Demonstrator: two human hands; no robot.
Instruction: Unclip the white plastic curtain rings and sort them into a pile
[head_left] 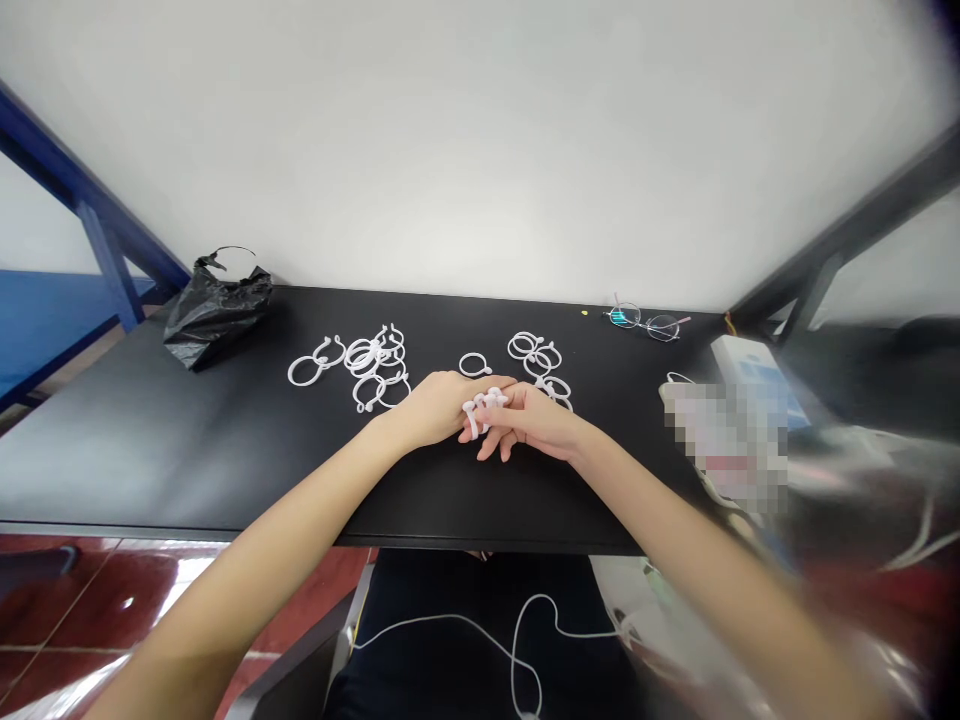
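My left hand (439, 405) and my right hand (529, 420) meet at the middle of the black table (150, 440). Together they pinch a small white plastic ring (484, 405) between the fingertips. The fingers of both hands are curled around it. A heap of several white rings (367, 365) lies on the table to the left of my hands. One single ring (474, 364) lies just beyond them. A smaller group of rings (540, 360) lies to the right, partly behind my right hand.
A crumpled black plastic bag (214, 305) sits at the table's back left. A pair of glasses (645, 320) lies at the back right. A white box (750, 370) and cables sit at the right edge. A white cable (517, 640) hangs below the table.
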